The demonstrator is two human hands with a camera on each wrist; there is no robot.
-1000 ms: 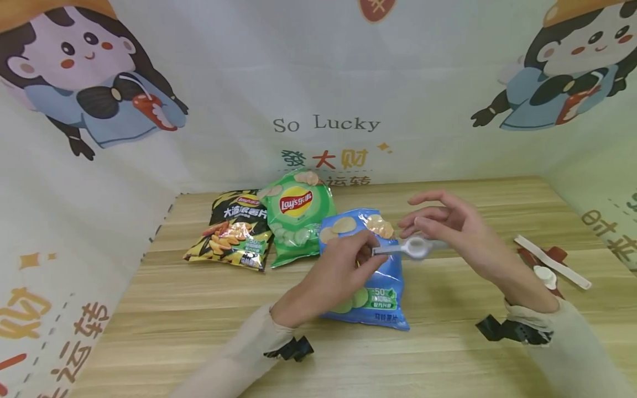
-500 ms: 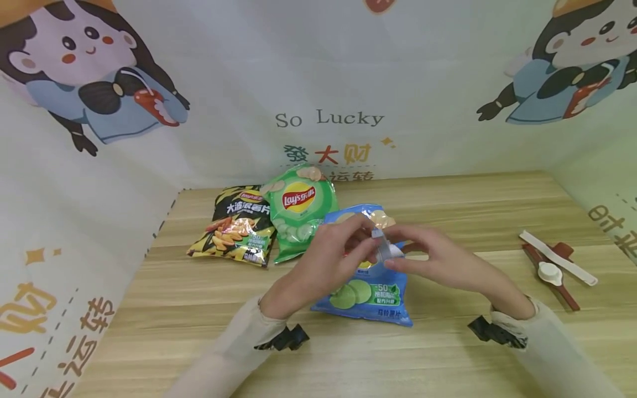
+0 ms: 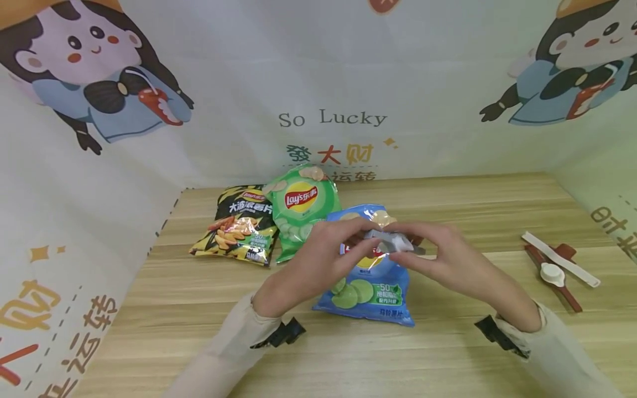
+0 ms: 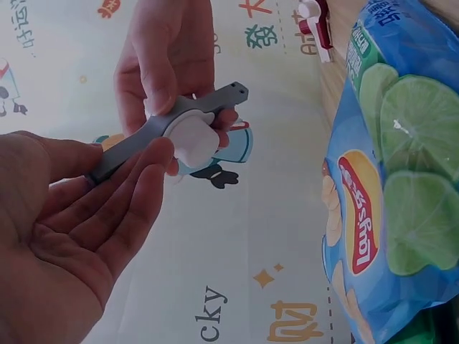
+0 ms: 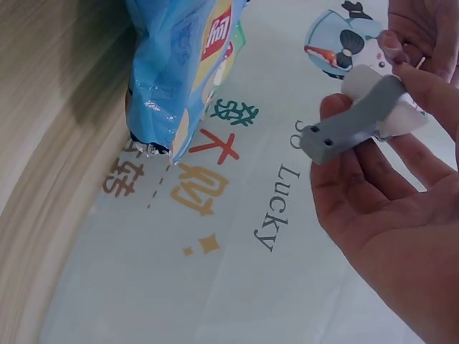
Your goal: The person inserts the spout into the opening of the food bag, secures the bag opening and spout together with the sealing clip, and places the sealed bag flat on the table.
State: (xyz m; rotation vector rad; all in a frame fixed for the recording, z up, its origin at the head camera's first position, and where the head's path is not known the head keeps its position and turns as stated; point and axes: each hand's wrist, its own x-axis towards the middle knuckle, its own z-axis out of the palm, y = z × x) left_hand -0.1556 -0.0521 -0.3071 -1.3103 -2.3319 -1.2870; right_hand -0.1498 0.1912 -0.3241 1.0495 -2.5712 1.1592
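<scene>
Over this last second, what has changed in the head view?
The right hand has moved left toward the left hand; loosely spread before, it now pinches the grey-and-white clip. The clip has turned between the hands. The left hand holds on to it as before. The black bag, green bag, blue bag and red and white pieces at the right stay put.

Grey clip (image 4: pixel 133 147), slim and slightly bent, with rounded white cap (image 4: pixel 193 140) sticking out mid-length and two small dark holes (image 5: pixel 313 130) near one end. Held up off desk (image 3: pixel 348 365). Pinched by left hand (image 3: pixel 316 257) at end opposite holes, gripped near cap by right hand (image 3: pixel 448 254). Partly covered by both; can't tell if latched or unlatched.
</scene>
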